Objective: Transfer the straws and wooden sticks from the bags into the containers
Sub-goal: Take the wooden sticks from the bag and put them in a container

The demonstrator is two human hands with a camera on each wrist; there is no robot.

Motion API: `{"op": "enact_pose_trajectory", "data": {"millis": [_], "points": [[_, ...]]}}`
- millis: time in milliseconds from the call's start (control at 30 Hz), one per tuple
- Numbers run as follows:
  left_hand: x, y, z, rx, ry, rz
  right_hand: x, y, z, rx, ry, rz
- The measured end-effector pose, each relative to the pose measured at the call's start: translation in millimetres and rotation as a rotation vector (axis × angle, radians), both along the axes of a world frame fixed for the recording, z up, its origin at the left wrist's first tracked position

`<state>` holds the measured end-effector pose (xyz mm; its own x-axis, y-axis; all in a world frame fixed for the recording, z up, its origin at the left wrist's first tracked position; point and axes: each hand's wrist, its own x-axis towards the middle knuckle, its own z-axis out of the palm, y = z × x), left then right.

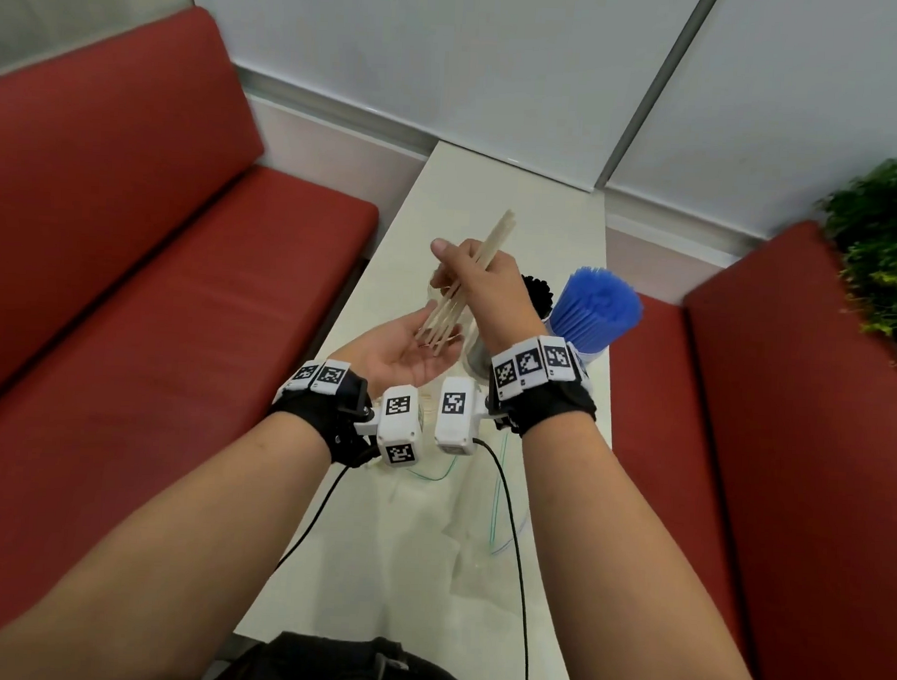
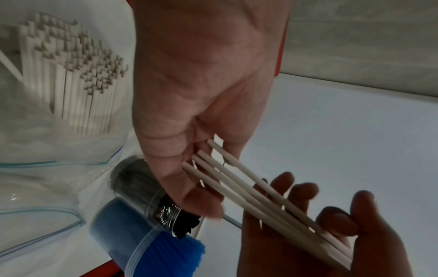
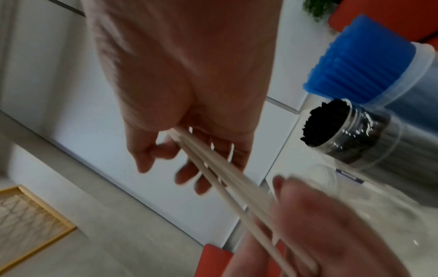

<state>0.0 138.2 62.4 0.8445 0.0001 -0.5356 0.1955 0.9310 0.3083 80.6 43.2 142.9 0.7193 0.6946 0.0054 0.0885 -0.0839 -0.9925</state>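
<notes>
My right hand (image 1: 459, 276) grips a small bundle of several pale wooden sticks (image 1: 497, 239) above the white table (image 1: 494, 187), slanting down to the left. The sticks' lower ends rest against my left hand (image 1: 426, 339), which lies palm up with fingers relaxed. In the left wrist view the stick (image 2: 249, 189) ends touch the left fingers (image 2: 199, 196). A clear bag (image 2: 71, 75) still holds many more sticks. Blue straws (image 1: 597, 310) and black straws (image 1: 538, 292) stand in clear containers on the right. A clear container (image 1: 474, 351) stands partly hidden behind my right wrist.
Flattened clear zip bags (image 1: 458, 535) lie on the near part of the narrow table. Red benches (image 1: 155, 301) flank it on both sides, and a green plant (image 1: 882, 240) stands at the far right. Cables hang from both wrist cameras.
</notes>
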Motion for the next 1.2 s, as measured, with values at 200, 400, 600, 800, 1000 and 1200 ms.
{"op": "enact_pose_trajectory", "data": {"millis": [200, 400, 600, 800, 1000, 1200], "points": [[3, 4, -17, 0.086, 0.117, -0.049, 16, -17, 23, -0.448, -0.188, 0.278], [5, 8, -34, 0.237, 0.194, 0.102, 27, -14, 41, -0.481, -0.11, 0.308], [0, 30, -51, 0.84, 0.44, 0.048, 68, 2, 58, -0.417, -0.17, 0.07], [4, 21, -66, 1.48, 0.375, -0.252, 105, 49, 28, -0.449, -0.315, -0.207], [11, 1, -86, 1.937, 0.42, -0.832, 125, 72, -40, -0.724, -0.342, -0.126], [3, -11, -116, 2.133, 0.33, -1.211, 128, 85, -75, -0.926, -0.35, -0.059]]}}
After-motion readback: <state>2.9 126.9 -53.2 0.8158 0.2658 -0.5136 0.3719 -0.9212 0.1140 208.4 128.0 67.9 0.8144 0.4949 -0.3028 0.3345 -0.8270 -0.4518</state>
